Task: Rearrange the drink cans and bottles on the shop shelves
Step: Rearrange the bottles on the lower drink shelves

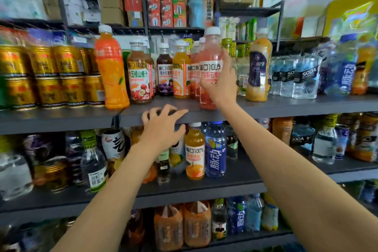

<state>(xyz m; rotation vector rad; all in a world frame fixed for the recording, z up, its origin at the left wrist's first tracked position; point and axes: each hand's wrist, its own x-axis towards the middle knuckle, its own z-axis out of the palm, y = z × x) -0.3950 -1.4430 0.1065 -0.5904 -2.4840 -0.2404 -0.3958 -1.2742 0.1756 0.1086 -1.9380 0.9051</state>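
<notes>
Two hands: right hand (219,86) grips pink juice bottle (210,63); left hand (163,127) rests, fingers curled, on shelf edge (61,122).

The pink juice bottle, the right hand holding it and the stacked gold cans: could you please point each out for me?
pink juice bottle (210,47): head view, on its upper body above the label.
right hand (222,86): head view, on the back of the hand.
gold cans (41,80): head view, on the stacked cans' fronts at left.

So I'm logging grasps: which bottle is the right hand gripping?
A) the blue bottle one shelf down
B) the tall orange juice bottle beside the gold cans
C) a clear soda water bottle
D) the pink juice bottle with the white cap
D: the right hand wraps around the pink juice bottle on the upper shelf.
</notes>
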